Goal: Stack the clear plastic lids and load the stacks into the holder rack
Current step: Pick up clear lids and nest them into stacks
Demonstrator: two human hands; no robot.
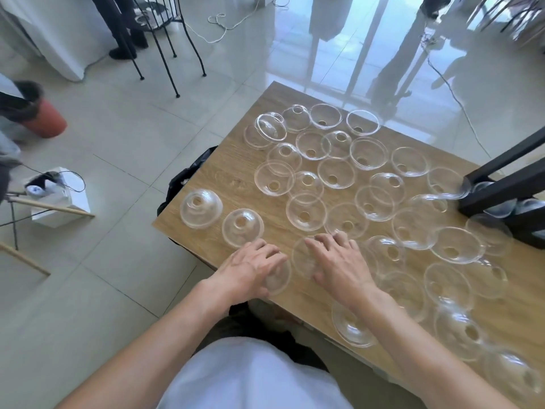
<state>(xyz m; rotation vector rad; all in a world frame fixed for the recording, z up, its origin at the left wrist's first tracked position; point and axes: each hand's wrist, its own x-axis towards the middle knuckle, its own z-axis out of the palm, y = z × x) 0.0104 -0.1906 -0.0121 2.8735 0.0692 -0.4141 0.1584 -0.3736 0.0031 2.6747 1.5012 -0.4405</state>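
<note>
A: Item one, left hand (255,268): palm down at the near edge of the tabletop (236,184); fingers curved over a dome-up clear lid (277,278), gripping its crown; the lid sits just right of the knuckles, partly hidden beneath them.

B: Item two, right hand (339,261)?

A: Palm down, fingers spread and fairly straight, resting on a second lid (303,258) lying flat between the two hands; whether the fingertips pinch its rim I cannot tell; it reads as pressing rather than clasping.

B: Relation the next move turns on?

A: The two lids lie side by side, almost touching, left lid nearer the table edge; each is round, so no long axis, only dome up or dome down; nesting one on the other looks the likely step, with the left hand nearer its own lid.

B: Further out?

A: Loose lids (306,215) scattered over the whole tabletop, some dome up, many bowl up; two dome-up lids (243,227) stand left of the left hand; the black holder rack (501,190) stands at the far right edge, well apart from both hands, some lids already at its base.
</note>
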